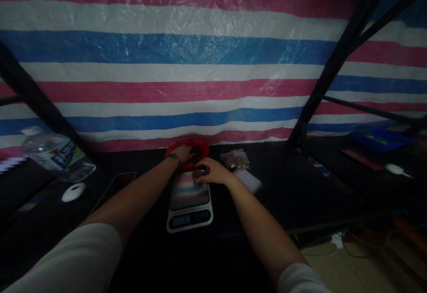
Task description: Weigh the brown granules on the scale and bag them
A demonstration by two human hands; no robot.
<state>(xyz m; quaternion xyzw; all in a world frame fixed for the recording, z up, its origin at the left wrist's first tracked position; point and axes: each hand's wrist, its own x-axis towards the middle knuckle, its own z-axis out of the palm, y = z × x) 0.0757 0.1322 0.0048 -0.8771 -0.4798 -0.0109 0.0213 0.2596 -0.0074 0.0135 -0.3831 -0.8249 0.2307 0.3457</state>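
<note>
My left hand (185,152) reaches into a red bowl (171,150) at the back of the dark table, its fingers curled down among small dark bits. What it grips there is too dim to make out. My right hand (213,171) is closed around a small clear bag (198,175) holding brownish bits, just over the far end of a white kitchen scale (190,221). The scale's display faces me and its reading is illegible. Right of that hand lie filled small clear bags (237,158) and a stack of flat whitish bags (248,180).
On the left are a large clear plastic bottle (55,152), a white computer mouse (74,192) and a dark phone-like slab (115,188). Striped plastic sheeting (187,48) hangs behind, between slanted black frame bars (328,75). A blue tray (380,139) stands far right.
</note>
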